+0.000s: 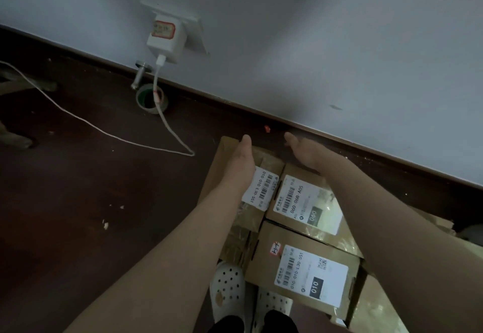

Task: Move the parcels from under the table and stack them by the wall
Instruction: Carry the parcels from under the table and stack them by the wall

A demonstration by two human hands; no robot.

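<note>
Labelled brown cardboard parcels (pixel 308 202) sit stacked together beside the wall (pixel 339 45)
</note>
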